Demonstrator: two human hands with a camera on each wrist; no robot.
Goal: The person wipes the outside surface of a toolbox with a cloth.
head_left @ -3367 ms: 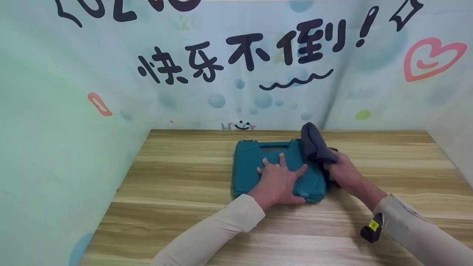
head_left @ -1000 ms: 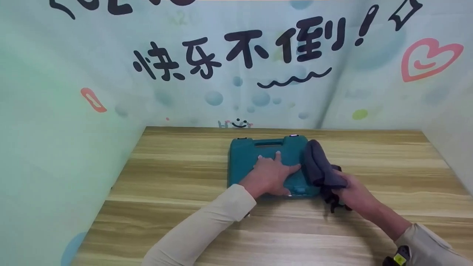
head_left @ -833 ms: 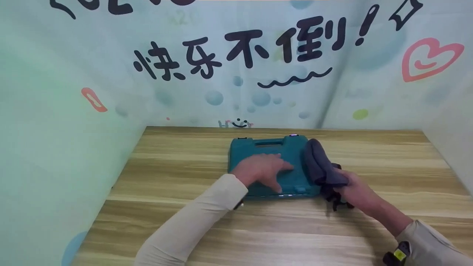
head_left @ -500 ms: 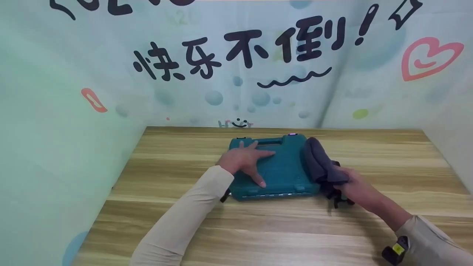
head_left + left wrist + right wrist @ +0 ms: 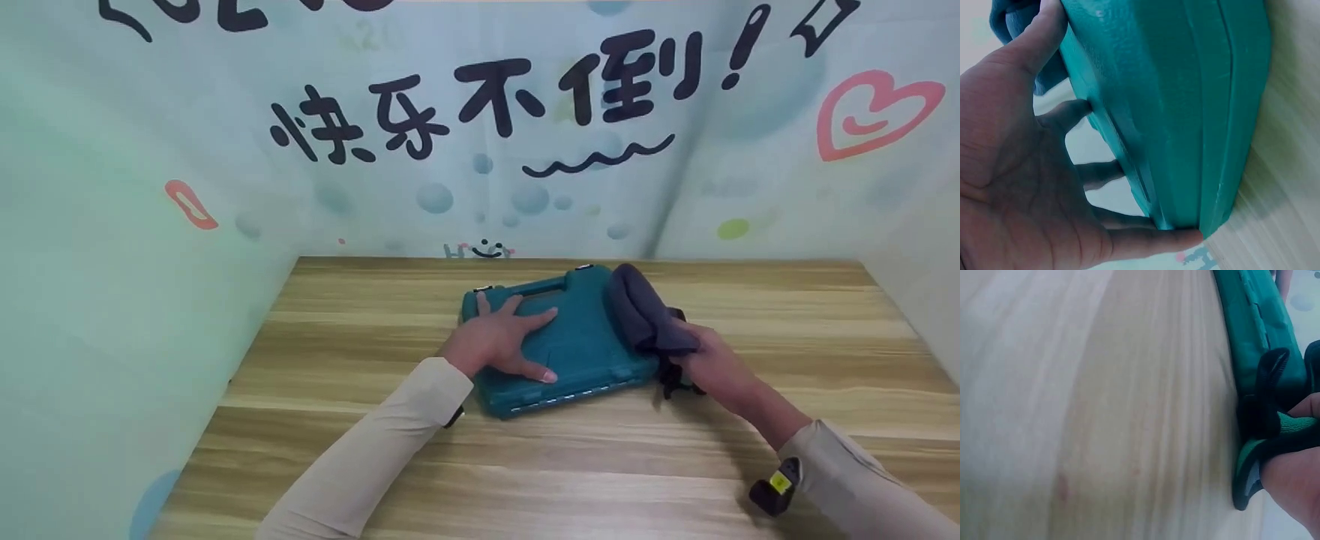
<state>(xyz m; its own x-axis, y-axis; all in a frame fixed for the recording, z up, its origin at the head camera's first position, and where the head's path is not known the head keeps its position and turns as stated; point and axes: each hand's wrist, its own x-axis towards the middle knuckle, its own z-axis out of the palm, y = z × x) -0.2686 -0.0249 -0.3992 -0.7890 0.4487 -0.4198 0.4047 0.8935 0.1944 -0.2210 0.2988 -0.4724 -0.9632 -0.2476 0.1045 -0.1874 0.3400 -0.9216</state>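
Saw a teal plastic carry case [image 5: 585, 330] at 12 o'clock on the wood-grain tabletop [image 5: 637, 465], lying on a slant, with its 3 o'clock end closer to the back than its 9 o'clock end. Found the handle [image 5: 536, 287] of the case on the edge toward 11 o'clock, and a row of shiny bits along the edge toward 6 o'clock.

Rested the left hand [image 5: 495, 341] on the case near 9 o'clock, with fingers spread wide, touching but not grasping. Touched the side of the case with a fingertip too, in the left wrist view.

Grasped a folded dark blue cloth [image 5: 641, 307] in the right hand [image 5: 716, 364], at 3 o'clock from the case. Held the cloth right up against the case, with its far tip aimed at 11 o'clock.

Saw a fuzzy green patch [image 5: 1297, 423] with a dark rim by the right hand in the right wrist view, and a dark strap [image 5: 1272, 368] up against the case. Could not tell much about the strap's shape.

Wore beige sleeves [image 5: 375, 450] on both arms, with a black wrist camera [image 5: 771, 495] on the right one, at 4 o'clock. Saw a pale backdrop [image 5: 375, 202] at 12 o'clock, with big black Chinese writing [image 5: 495, 97] and a pink heart [image 5: 862, 126] toward 2 o'clock.
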